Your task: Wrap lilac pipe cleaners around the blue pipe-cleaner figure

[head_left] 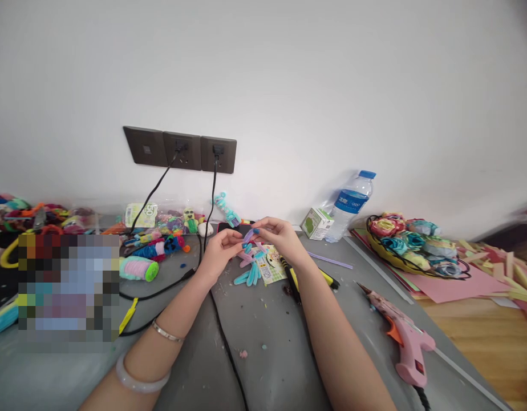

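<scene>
Strip (248, 235): lilac and fuzzy, it is spanning the small gap between both sets of fingertips, above the table (263, 377).
Left hand (223, 251): I am seeing its thumb and fingers pinching the strip; a bracelet (167, 333) and a bangle (141, 382) are circling this forearm.
Right hand (280, 235): its thumb and fingers are gripping the strip too, blue nails showing.
Blue loops (248, 275): these are lying just below the hands, beside the card (274, 271).
Handles (291, 278): yellow and black, they are showing on both sides of the right forearm; I cannot tell which tool they are serving.
Glue gun (411, 342): it is lying at the right, nozzle pointing away from me.
Bottle (351, 200): it is standing near the wall, beside the box (317, 223).
Basket (375, 242): it is holding fabric-like roses (413, 240).
Sockets (182, 151): two cords (212, 197) are hanging from their plugs.
</scene>
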### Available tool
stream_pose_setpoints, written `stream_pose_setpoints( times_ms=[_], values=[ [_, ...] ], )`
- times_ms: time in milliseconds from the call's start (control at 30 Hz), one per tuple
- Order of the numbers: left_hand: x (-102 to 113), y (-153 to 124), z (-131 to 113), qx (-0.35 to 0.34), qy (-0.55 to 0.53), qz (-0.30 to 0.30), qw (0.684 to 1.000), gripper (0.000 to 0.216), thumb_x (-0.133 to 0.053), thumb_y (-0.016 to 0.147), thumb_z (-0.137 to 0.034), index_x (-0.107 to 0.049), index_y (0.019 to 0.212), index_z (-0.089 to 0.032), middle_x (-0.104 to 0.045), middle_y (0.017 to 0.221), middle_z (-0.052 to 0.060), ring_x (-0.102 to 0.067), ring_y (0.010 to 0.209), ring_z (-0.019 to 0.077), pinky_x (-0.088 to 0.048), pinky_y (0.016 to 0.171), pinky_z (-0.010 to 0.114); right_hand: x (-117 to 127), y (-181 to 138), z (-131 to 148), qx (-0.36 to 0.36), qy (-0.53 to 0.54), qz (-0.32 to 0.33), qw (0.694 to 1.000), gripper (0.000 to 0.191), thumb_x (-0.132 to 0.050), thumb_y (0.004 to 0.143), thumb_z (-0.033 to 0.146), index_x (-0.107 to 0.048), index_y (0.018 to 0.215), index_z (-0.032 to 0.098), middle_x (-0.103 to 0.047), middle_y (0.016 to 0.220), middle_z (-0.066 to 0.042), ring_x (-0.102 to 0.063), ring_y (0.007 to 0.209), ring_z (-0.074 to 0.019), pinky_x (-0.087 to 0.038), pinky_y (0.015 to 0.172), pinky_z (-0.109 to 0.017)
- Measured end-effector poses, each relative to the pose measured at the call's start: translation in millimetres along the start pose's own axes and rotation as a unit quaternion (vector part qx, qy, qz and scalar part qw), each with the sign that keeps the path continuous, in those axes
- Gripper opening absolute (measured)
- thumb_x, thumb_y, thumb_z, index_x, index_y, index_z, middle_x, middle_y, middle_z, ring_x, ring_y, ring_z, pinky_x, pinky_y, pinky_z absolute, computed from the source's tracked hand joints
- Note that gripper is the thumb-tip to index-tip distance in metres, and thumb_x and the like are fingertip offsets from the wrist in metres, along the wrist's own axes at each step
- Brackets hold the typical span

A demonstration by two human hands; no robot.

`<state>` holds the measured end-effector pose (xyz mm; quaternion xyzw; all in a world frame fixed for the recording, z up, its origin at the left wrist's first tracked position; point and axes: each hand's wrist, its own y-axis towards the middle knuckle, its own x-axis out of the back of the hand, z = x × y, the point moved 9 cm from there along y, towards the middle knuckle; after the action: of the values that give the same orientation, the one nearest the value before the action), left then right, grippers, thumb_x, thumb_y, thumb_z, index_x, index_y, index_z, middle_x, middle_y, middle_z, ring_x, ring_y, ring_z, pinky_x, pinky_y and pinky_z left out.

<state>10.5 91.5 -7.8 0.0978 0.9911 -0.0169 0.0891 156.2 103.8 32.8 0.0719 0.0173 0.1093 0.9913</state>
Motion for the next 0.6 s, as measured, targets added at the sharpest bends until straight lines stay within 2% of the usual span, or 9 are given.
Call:
stream_pose_setpoints(
  times_ms=[167,433,600],
  values=[
    [-7.7,-2.2,13.1,0.092,-0.096,0.028,0.991,0.021,-0.079,0.071,-0.023,-0.067,0.086,-0.014,-0.065,0.076,0.003,-0.064,0.072,0.0138,-0.054,0.074,0.028,-2.2,-0.5,0.8,0.012,0.013,0.022,1.000,0.025,-0.075,0.076,0.036,-0.071,0.090,0.016,-0.073,0.084,-0.004,-0.070,0.076,-0.0148,-0.058,0.078,-0.031],
    [-11.4,-1.2,25.8,0.151,-0.230,0.038,0.961,0.010,-0.073,0.076,-0.010,-0.069,0.085,-0.014,-0.065,0.069,0.002,-0.062,0.064,0.0091,-0.054,0.067,0.020,0.1,-0.4,4.0,0.031,0.022,0.020,0.999,0.022,-0.075,0.076,0.033,-0.071,0.089,0.017,-0.073,0.089,-0.004,-0.069,0.078,-0.0141,-0.056,0.079,-0.030],
    [-8.7,-0.5,26.2,0.159,-0.242,0.023,0.957,0.015,-0.063,0.082,-0.005,-0.073,0.089,-0.013,-0.066,0.071,0.004,-0.064,0.066,0.0096,-0.055,0.067,0.019,2.7,-0.5,2.6,0.033,0.008,0.019,0.999,0.020,-0.073,0.079,0.033,-0.070,0.091,0.017,-0.072,0.095,-0.005,-0.069,0.083,-0.0145,-0.055,0.080,-0.029]
  ],
)
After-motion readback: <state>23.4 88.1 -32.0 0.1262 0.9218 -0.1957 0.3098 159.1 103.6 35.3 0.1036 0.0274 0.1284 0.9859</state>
